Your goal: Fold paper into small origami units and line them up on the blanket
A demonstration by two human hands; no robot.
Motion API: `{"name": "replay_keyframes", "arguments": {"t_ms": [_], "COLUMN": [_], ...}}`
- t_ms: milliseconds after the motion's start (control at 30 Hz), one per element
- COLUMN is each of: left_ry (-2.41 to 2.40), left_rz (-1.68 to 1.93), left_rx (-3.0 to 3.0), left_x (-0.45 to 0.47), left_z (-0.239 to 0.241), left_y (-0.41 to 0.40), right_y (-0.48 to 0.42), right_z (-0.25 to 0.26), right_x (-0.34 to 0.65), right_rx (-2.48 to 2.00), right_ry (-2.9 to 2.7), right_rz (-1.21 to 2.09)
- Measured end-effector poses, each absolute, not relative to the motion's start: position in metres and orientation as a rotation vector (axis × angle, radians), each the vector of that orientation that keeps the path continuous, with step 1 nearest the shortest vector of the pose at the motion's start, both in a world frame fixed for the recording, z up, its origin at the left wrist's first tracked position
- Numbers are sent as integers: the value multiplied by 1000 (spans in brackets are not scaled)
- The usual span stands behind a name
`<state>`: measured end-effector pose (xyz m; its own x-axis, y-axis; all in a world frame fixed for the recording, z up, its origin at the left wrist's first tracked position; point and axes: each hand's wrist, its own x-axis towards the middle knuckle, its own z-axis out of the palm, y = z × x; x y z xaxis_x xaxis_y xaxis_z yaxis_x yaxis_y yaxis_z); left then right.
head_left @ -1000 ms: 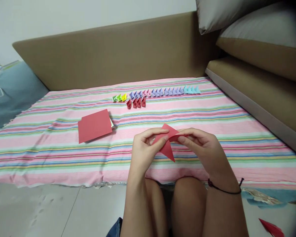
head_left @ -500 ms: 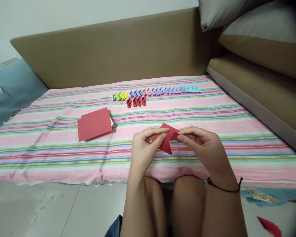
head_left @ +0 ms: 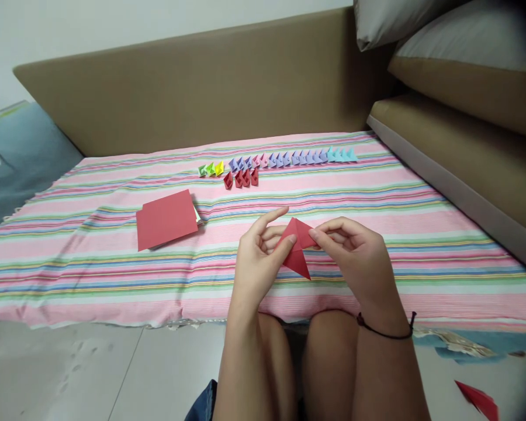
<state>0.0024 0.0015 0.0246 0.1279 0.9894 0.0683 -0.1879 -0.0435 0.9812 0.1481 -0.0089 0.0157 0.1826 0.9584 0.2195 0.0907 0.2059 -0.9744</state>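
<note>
A piece of folded red paper (head_left: 298, 261) is held between my two hands, above the front part of the striped cloth. My left hand (head_left: 263, 248) pinches its left side, thumb on top and index finger lifted away. At the paper's right corner, my right hand (head_left: 348, 242) grips with thumb and fingers. One pointed flap hangs down toward me, and a crease runs through the upper part. To the left lies a stack of red paper sheets (head_left: 166, 221), with lighter paper showing at its right edge.
Small folded paper pieces in purple (head_left: 304, 157), turquoise (head_left: 342, 155) and yellow (head_left: 219, 168) stand in a row at the back, with several dark red ones (head_left: 246, 178) in front. Brown cushions (head_left: 460, 146) border the right. A red folded paper (head_left: 478, 400) lies low at the right.
My left index finger has lifted off the paper. The flap at the right corner now lies flatter and opened out, and my right hand has shifted slightly left.
</note>
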Motion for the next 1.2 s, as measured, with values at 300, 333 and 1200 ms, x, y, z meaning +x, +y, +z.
{"name": "replay_keyframes", "arguments": {"t_ms": [300, 333, 1200], "left_ry": [951, 961, 1049], "left_rz": [1221, 1229, 1263], "left_rx": [1140, 1134, 1037], "left_x": [4, 5, 7], "left_z": [23, 22, 19], "left_y": [3, 3, 4], "right_y": [-8, -8, -9], "right_z": [12, 12, 14], "right_x": [147, 147, 144], "right_rx": [-1183, -1179, -1214], "right_ry": [-1182, -1185, -1234], "right_rz": [857, 859, 830]}}
